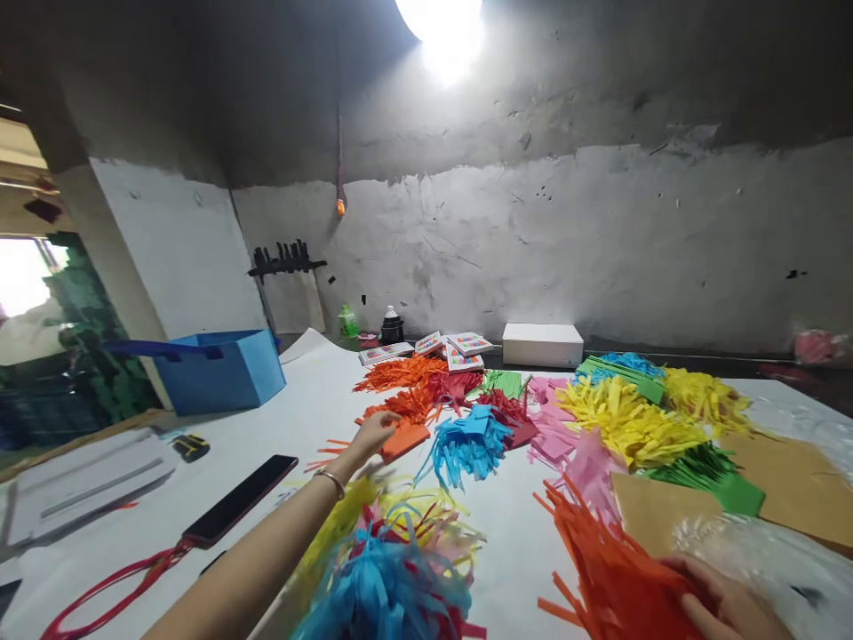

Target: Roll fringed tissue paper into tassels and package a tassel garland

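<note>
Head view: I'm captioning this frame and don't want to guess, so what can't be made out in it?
All in the head view:
Left hand: its own back hides whether the fingers grip the orange paper beside it.
Right hand: partly cut off by the bottom edge.
Blue streamers nearest the camera: cut off by the bottom edge.
Blue box: its walls hide the bottom inside.
Printed boxes: fine print too small to read.
</note>
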Motion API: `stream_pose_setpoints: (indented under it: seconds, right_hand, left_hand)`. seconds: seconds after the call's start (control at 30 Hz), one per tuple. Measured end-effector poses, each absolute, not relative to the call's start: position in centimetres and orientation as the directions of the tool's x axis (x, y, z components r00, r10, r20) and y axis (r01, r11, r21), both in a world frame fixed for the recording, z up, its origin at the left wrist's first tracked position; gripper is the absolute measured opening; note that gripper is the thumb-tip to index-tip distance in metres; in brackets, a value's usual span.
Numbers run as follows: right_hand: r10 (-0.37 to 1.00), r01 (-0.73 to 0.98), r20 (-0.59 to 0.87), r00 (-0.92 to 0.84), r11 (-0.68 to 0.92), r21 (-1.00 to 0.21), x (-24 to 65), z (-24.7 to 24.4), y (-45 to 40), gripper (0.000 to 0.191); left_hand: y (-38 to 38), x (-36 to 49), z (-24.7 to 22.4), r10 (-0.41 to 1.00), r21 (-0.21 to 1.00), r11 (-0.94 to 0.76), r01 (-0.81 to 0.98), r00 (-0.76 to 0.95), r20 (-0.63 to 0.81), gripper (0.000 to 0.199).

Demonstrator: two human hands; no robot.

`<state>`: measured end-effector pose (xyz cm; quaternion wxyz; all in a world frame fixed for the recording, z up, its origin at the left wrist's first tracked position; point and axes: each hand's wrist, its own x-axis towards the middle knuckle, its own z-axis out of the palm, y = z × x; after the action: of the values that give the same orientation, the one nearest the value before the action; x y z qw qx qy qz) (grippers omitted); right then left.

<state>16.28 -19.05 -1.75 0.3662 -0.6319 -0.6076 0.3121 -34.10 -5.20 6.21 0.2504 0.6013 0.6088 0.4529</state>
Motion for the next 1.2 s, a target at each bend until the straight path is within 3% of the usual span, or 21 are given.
stream_pose_setpoints:
  seconds: [0.1,0.17,0.2,0.23,0.27,0.33,0.37,0.43,0.5,0.6,0.7,0.8,0.93,1.07,1.2]
  right_hand:
    - [0.980,0.629,0.185,-0.069,0.187,-0.755,12.5,0.5,-20.4,0.038]
    - [0.949,0.662,0.284,-0.136,0.301,-0.687,10.2,1.4,-21.4,0.040]
    - [0.927,0.672,0.335,-0.166,0.355,-0.649,9.3,1.6,-22.0,0.041]
    - [0.898,0.678,0.394,-0.194,0.413,-0.608,8.5,1.8,-22.6,0.040]
    - [0.865,0.685,0.455,-0.212,0.464,-0.562,7.9,1.9,-23.3,0.040]
    - [0.788,0.713,0.571,-0.231,0.536,-0.452,7.0,1.8,-24.9,0.042]
    - [0.758,0.735,0.608,-0.236,0.548,-0.398,6.8,1.7,-25.6,0.043]
    - [0.727,0.779,0.638,-0.254,0.545,-0.311,6.7,1.3,-27.0,0.050]
    - [0.713,0.825,0.652,-0.256,0.512,-0.237,7.2,0.8,-27.9,0.053]
    - [0.583,0.889,0.779,-0.233,0.452,-0.072,8.9,0.3,-28.9,0.054]
    - [0.394,0.870,0.871,-0.293,0.489,0.072,10.7,0.3,-29.7,0.059]
    - [0.296,0.820,0.910,-0.291,0.567,0.078,11.1,0.4,-30.4,0.056]
    - [0.267,0.792,0.930,-0.252,0.609,0.040,10.9,-0.1,-30.9,0.053]
    - [0.339,0.804,0.921,-0.192,0.592,-0.051,11.4,-1.7,-31.0,0.045]
    - [0.398,0.827,0.904,-0.158,0.554,-0.100,12.6,-2.7,-31.2,0.044]
  left_hand:
    - [-8.9,-27.3,8.1,0.934,0.765,-0.349,0.541,0.134,0.331,0.034]
    - [-13.1,-21.7,8.4,0.859,0.702,-0.506,0.501,0.362,0.362,0.057]
    - [-15.4,-19.1,8.2,0.794,0.650,-0.595,0.473,0.471,0.383,0.075]
    - [-17.6,-16.6,7.8,0.676,0.487,-0.731,0.478,0.607,0.419,0.084]
    - [-19.5,-14.6,7.3,0.599,0.329,-0.800,0.501,0.661,0.451,0.075]
    - [-22.1,-11.8,6.1,0.539,0.101,-0.816,0.570,0.685,0.491,0.031]
    - [-23.0,-10.9,5.5,0.522,0.027,-0.803,0.595,0.682,0.512,0.020]
    - [-24.2,-10.2,4.8,0.484,-0.037,-0.802,0.597,0.685,0.544,0.025]
    - [-25.4,-10.5,4.7,0.464,0.018,-0.837,0.547,0.691,0.554,0.026]
    - [-27.0,-11.9,5.4,0.536,0.363,-0.840,0.402,0.714,0.450,0.024]
    - [-27.1,-13.0,6.6,0.692,0.717,-0.627,0.304,0.640,0.334,0.039]
    - [-25.6,-12.7,7.2,0.808,0.896,-0.386,0.221,0.549,0.213,0.050]
    - [-24.8,-10.4,7.0,0.712,0.990,-0.133,0.050,0.700,0.060,0.055]
    - [-26.4,-7.9,5.4,0.755,0.961,0.152,-0.229,0.654,0.037,0.044]
    - [-27.4,-6.9,3.7,0.655,0.907,0.352,-0.232,0.753,-0.062,0.042]
